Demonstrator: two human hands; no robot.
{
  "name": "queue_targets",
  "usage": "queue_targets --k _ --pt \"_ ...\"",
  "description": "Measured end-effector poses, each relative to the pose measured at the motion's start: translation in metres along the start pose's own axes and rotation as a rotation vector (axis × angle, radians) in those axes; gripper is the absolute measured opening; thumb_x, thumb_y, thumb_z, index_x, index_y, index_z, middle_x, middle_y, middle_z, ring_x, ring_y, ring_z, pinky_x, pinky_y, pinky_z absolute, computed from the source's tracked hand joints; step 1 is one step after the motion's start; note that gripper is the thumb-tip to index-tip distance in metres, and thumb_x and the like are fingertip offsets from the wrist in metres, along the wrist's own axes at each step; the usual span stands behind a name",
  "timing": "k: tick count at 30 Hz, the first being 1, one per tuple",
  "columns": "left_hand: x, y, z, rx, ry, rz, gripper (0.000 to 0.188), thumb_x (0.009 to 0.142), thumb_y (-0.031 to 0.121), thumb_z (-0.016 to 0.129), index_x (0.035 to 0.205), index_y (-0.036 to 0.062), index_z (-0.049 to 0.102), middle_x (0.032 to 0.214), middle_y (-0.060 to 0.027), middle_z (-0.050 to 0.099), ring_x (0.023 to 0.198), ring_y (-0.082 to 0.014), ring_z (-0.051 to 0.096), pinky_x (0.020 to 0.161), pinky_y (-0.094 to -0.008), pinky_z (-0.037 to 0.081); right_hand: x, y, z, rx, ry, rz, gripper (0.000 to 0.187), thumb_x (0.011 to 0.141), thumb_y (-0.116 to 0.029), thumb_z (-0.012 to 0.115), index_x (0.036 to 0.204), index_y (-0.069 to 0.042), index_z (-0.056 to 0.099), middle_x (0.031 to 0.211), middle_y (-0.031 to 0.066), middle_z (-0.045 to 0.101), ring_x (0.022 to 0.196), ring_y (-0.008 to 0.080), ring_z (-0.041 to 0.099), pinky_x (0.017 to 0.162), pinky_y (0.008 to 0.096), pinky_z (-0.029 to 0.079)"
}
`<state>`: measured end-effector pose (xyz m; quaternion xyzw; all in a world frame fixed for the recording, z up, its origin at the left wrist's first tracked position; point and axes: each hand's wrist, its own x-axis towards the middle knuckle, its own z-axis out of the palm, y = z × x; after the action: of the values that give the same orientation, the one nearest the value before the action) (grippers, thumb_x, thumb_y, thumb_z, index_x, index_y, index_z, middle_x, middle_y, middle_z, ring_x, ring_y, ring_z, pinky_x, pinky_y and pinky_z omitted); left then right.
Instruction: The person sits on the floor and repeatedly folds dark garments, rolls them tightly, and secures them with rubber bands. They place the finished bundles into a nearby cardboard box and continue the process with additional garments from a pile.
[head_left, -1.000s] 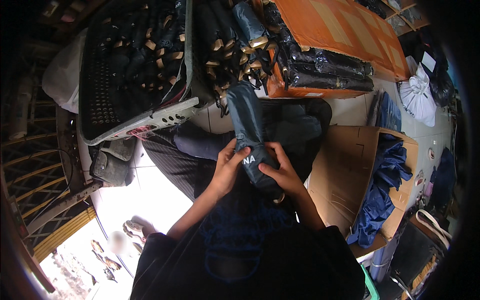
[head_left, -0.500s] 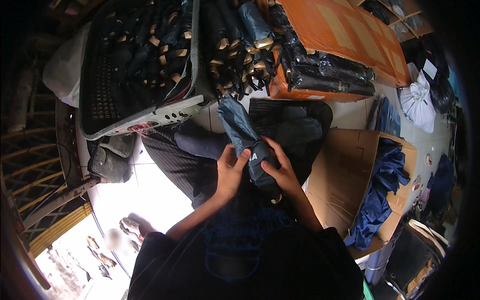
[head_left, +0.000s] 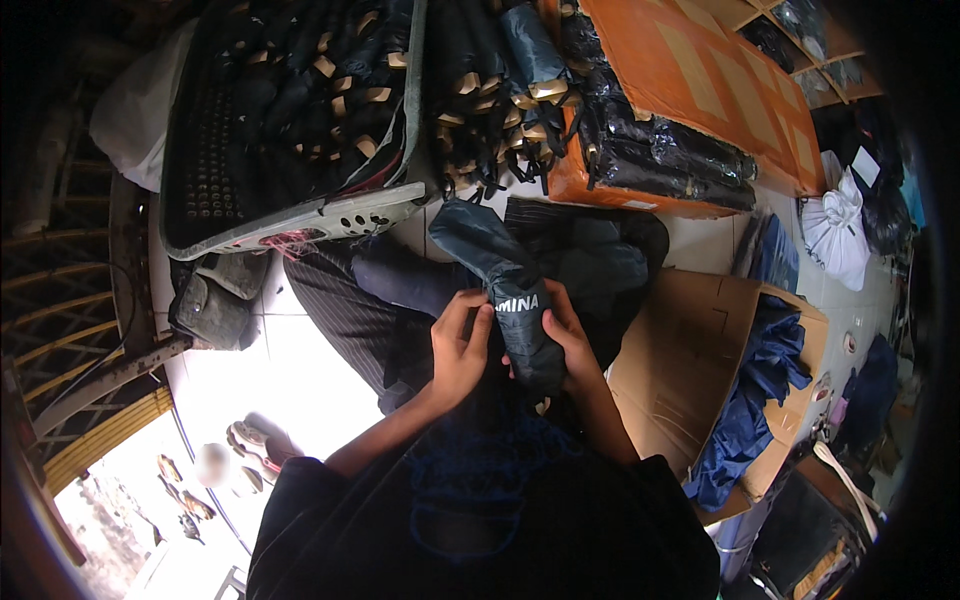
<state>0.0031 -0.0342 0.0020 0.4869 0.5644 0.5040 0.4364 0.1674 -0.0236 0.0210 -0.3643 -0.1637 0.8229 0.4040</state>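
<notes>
A dark folded umbrella point(head_left: 527, 342) in a cloth sleeve with white lettering lies slanted above my lap. Its loose, empty-looking sleeve end points away and to the left, and a bit of its light tan handle end shows near my body. My left hand point(head_left: 461, 345) pinches the umbrella's left edge at mid-length, thumb and fingers close together. My right hand point(head_left: 572, 340) is wrapped round the right side, its thumb resting on the edge near the lettering. Some right fingers are hidden underneath.
Ahead on the left is a grey crate point(head_left: 330, 225) full of similar umbrellas with tan handle ends. More umbrellas point(head_left: 535, 50) are heaped beside it. An orange carton point(head_left: 670, 60) holds plastic-wrapped dark bundles. To my right, a cardboard box point(head_left: 680, 370) contains blue fabric point(head_left: 750, 400).
The umbrella has turned in my hands, bringing more of its white lettering into sight. My right thumb has shifted from its top to the right edge. The view has tilted slightly.
</notes>
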Motion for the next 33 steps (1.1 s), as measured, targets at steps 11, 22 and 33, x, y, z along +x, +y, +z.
queue_targets --k 11,22,33 --pt "0.004 0.008 -0.004 0.191 0.05 0.219 0.008 0.082 -0.006 0.062 0.088 -0.003 0.057 0.08 -0.0146 0.063 0.074 -0.0242 0.062 0.067 -0.0309 0.048 0.003 0.008 -0.003 -0.051 -0.05 -0.072 0.054 0.094 -0.036 0.054 0.135 -0.014 0.026 0.112 0.0217 0.055 0.068 0.0352 0.067 0.054 0.0431 0.059" --pt "0.038 0.035 -0.02 -0.35 -0.209 -0.893 0.092 0.08 0.058 0.067 0.138 -0.0047 0.034 0.136 -0.0187 0.042 0.13 -0.0273 0.037 0.105 -0.0421 0.033 0.002 0.002 0.004 -0.804 0.072 -0.359 0.049 0.084 -0.014 0.07 0.125 -0.003 0.044 0.115 0.0153 0.055 0.108 0.0223 0.054 0.095 0.0327 0.04" --pt "0.007 0.023 -0.001 -0.399 -0.143 -0.543 0.042 0.091 0.031 0.064 0.112 -0.0046 0.057 0.106 -0.0094 0.063 0.102 -0.0146 0.055 0.094 -0.0293 0.041 0.003 0.003 0.019 -0.905 0.121 -0.458 0.058 0.084 -0.013 0.069 0.132 0.002 0.041 0.127 0.0171 0.05 0.119 0.0263 0.05 0.103 0.035 0.036"
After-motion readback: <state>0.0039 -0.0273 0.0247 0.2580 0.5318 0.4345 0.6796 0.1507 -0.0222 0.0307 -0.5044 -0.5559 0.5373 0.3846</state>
